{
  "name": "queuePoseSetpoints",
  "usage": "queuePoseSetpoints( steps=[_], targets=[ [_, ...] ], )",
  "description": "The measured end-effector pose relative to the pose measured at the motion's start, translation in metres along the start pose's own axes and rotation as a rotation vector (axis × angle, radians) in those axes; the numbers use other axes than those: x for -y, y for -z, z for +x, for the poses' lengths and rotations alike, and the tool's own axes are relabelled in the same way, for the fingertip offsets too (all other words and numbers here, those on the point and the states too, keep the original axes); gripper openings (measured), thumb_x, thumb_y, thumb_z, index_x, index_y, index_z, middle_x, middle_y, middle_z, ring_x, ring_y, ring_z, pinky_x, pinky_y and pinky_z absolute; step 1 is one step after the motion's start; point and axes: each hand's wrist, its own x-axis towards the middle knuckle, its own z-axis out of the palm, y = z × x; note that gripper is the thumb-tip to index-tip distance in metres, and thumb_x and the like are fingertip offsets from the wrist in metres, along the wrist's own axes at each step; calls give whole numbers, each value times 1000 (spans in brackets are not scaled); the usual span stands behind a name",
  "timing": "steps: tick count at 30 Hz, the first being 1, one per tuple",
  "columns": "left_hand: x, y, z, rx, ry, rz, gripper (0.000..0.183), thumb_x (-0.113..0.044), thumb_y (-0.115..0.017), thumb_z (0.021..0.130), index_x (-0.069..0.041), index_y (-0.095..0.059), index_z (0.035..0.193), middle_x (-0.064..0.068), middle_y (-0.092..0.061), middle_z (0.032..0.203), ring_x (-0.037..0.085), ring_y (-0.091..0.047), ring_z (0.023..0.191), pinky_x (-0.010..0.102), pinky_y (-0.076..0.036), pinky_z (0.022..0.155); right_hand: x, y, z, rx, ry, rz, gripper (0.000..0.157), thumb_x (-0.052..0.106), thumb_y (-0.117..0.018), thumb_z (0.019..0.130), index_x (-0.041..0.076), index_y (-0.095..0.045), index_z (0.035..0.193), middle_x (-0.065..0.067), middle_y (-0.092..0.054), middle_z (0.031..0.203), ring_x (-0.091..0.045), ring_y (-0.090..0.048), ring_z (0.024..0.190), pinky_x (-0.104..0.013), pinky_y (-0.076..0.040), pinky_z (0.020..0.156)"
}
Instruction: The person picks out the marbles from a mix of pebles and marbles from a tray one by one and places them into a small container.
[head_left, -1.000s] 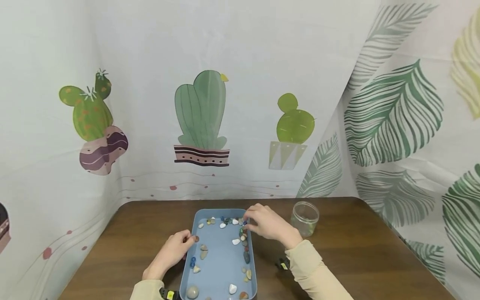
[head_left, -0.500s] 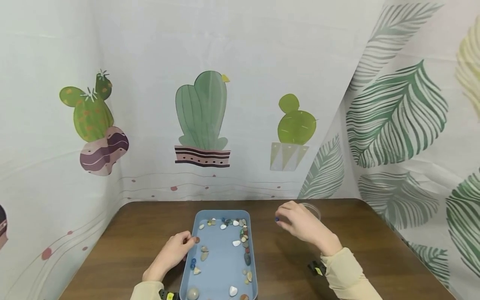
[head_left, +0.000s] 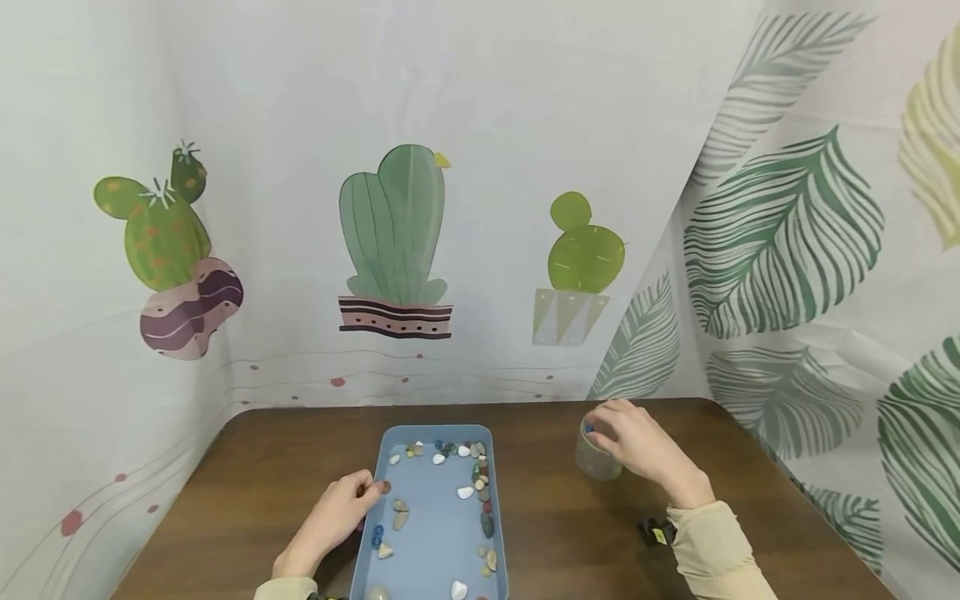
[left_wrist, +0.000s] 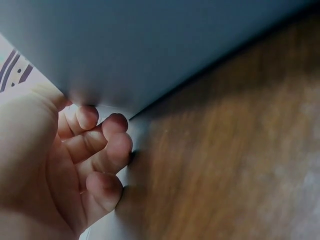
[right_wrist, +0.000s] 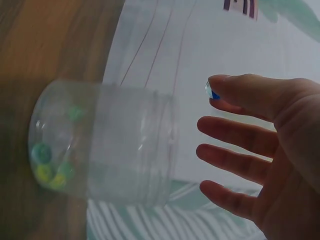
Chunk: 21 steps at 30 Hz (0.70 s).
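My right hand (head_left: 647,448) pinches a clear and blue glass marble (right_wrist: 210,91) between thumb and index finger, just above the mouth of a clear jar (head_left: 597,463). Its other fingers spread loosely in the right wrist view. Inside the jar (right_wrist: 112,145), green and yellow marbles (right_wrist: 44,173) lie at the bottom. At the left side of a blue tray (head_left: 431,546), my left hand (head_left: 330,512) grips the rim, its curled fingers (left_wrist: 120,147) against the outer wall. A brown stone (head_left: 386,487) lies inside the tray by these fingertips.
Along the tray's edges lie several pebbles, among them a dark oval stone (head_left: 487,524) and a white stone (head_left: 465,492). Two blue marbles (head_left: 377,536) sit near its left wall. The wooden table (head_left: 555,533) ends at a printed cloth backdrop (head_left: 495,208).
My right hand has lifted a blue marble out of the tray's far right corner and carried it right, over the jar. My left hand stays at the tray's left rim.
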Motion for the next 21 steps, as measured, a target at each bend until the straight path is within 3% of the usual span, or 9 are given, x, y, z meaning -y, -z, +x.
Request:
queuePoseSetpoints(
  steps=[6, 11, 14, 21],
  targets=[
    [4, 1, -6, 10, 22, 46, 29, -23, -57, 97, -13, -46, 72, -3, -48, 58, 15, -52, 48, 25, -37, 48, -14, -6, -8, 19, -78, -5, 14, 15, -78, 82, 11, -69, 92, -4, -66, 96, -30, -61, 96, -52, -49, 76],
    [8, 0, -11, 6, 12, 40, 30, -26, -57, 98, -14, -46, 73, -4, -47, 57, 14, -51, 47, 25, -36, 47, -25, -11, -17, 26, -168, 29, 13, 13, -78, 83, 13, -69, 92, -5, -66, 99, -34, -60, 98, -57, -46, 79],
    [9, -1, -12, 22, 18, 27, 30, -25, -58, 97, -13, -46, 72, -4, -46, 56, 15, -52, 47, 25, -37, 47, -29, -15, -21, 50, -180, 42, 12, 13, -77, 84, 12, -69, 92, -5, -65, 100, -34, -60, 98, -56, -47, 78],
    [5, -1, 2, 21, -25, 39, 28, -22, -56, 98, -13, -46, 73, -3, -46, 58, 15, -52, 48, 26, -39, 47, -34, -16, -16, 44, -190, 44, 12, 15, -77, 84, 11, -68, 91, -8, -63, 103, -37, -58, 102, -59, -45, 80]
  ],
)
